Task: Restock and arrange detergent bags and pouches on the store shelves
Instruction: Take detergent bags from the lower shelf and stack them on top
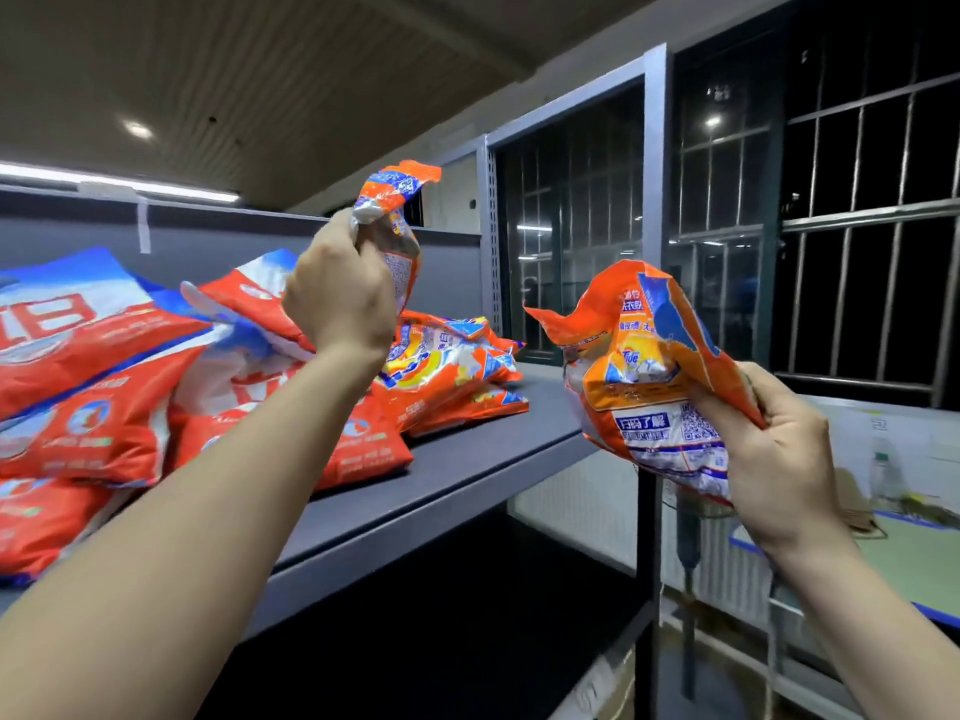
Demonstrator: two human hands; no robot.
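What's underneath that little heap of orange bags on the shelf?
The orange bags lie stacked on the grey shelf, its bare surface showing around them. Their left edge leans on a red bag. Whatever lies beneath the heap's middle is covered.

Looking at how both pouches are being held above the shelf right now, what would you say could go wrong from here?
The left hand pinches its orange pouch by a crumpled end, so it might slip onto the pile. The orange pouches already on the shelf are stacked loosely and could slide if another lands on them. The right hand holds its pouch beyond the shelf edge, where a drop would miss.
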